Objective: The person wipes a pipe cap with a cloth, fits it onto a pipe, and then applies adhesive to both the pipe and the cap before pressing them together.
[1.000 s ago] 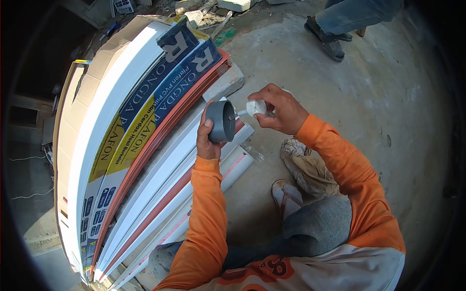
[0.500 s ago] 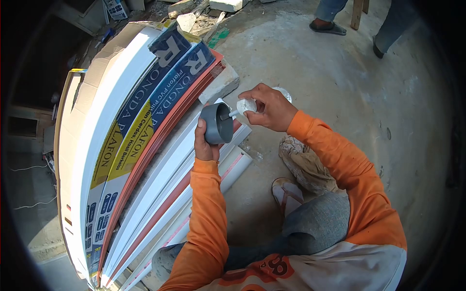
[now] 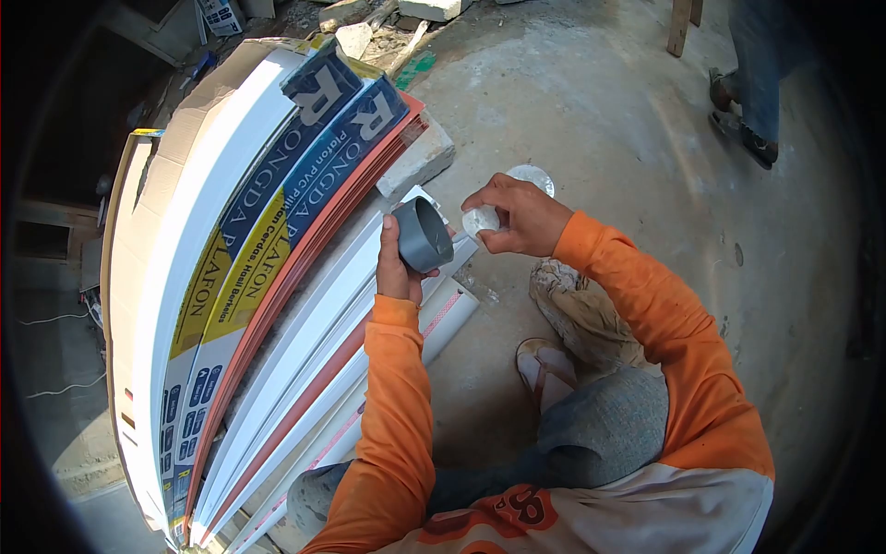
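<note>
My left hand is wrapped round a short grey PVC pipe fitting, its open end tilted toward the right. Fingers of my right hand pinch a whitish round applicator cap, just right of the fitting and apart from it. The cap's stem is hard to make out now. Behind my right hand, a round whitish can or lid stands on the floor, partly covered by the hand.
Long boxed PVC ceiling panels and white and red strips fan out at my left. A pale block lies by their far end. Another person's legs stand at the upper right, near a wooden leg.
My right hand has drawn the cap and its stem out of the fitting, slightly right and down. My left hand has turned the fitting. The other person's feet have moved right.
</note>
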{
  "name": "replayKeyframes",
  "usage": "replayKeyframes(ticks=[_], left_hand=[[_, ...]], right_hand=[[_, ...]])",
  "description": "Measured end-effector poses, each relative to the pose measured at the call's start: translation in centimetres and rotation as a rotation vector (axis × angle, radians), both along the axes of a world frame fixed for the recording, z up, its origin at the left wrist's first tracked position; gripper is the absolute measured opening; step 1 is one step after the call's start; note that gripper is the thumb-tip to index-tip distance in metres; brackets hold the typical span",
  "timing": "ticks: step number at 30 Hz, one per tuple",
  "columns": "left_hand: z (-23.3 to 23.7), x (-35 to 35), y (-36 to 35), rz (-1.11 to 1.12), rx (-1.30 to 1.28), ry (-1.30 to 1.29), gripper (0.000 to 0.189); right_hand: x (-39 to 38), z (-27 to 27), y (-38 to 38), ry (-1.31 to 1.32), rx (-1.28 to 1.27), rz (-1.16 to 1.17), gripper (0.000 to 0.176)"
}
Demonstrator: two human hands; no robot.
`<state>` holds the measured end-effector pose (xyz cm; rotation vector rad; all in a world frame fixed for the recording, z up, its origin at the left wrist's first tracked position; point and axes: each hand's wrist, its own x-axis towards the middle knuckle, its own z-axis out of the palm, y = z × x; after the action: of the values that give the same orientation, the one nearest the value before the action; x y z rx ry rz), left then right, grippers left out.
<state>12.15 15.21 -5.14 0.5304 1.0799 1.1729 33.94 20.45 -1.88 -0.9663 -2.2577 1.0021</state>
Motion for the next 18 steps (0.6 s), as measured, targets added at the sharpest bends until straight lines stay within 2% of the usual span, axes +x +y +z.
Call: replayKeyframes(ticks=[1, 3, 4, 6, 7, 9, 11, 13, 14, 16, 17, 18], left_hand=[[0.4, 0.0, -0.1, 0.0, -0.002, 0.0, 0.071], [0.9, 0.1, -0.2, -0.023, -0.015, 0.084, 0.071], [0.7, 0.1, -0.2, -0.023, -0.016, 0.084, 0.071], [-0.1, 0.3, 0.0, 0.045, -0.032, 0.065, 0.069], [0.2, 0.3, 0.1, 0.044, -0.03, 0.065, 0.069], [0.9, 0.3, 0.0, -0.034, -0.066, 0.03, 0.069], [0.3, 0.1, -0.1, -0.045, -0.088, 0.021, 0.068], [0.0, 0.0, -0.1, -0.057, -0.108, 0.015, 0.067], [-0.1, 0.0, 0.0, -0.077, -0.122, 0.008, 0.068], [-0.5, 0.0, -0.1, -0.098, -0.14, -0.002, 0.068], [-0.6, -0.3, -0.1, -0.09, -0.168, -0.091, 0.066], [-0.8, -0.6, 0.0, -0.083, -0.194, -0.179, 0.065]], right_hand=[[-0.1, 0.1, 0.0, 0.0, -0.002, 0.0, 0.041], [-0.2, 0.8, 0.1, 0.072, 0.056, -0.198, 0.041], [-0.1, 1.3, 0.2, 0.073, 0.055, -0.198, 0.041], [0.1, 2.1, 0.4, -0.004, -0.155, 0.042, 0.043], [0.0, 1.5, 0.3, -0.004, -0.154, 0.041, 0.043], [-0.3, -0.2, 0.1, 0.029, 0.1, -0.13, 0.038], [-0.5, 0.3, 0.1, 0.083, 0.156, -0.183, 0.038], [-0.5, 1.1, 0.1, 0.01, -0.039, 0.032, 0.036], [-0.5, 0.8, 0.2, 0.01, -0.037, 0.03, 0.036], [-0.4, 0.0, 0.5, 0.052, 0.083, -0.242, 0.035], [0.1, 0.2, 1.0, 0.049, 0.081, -0.242, 0.035], [1.1, 0.7, 1.9, 0.14, 0.0, -0.38, 0.034]])
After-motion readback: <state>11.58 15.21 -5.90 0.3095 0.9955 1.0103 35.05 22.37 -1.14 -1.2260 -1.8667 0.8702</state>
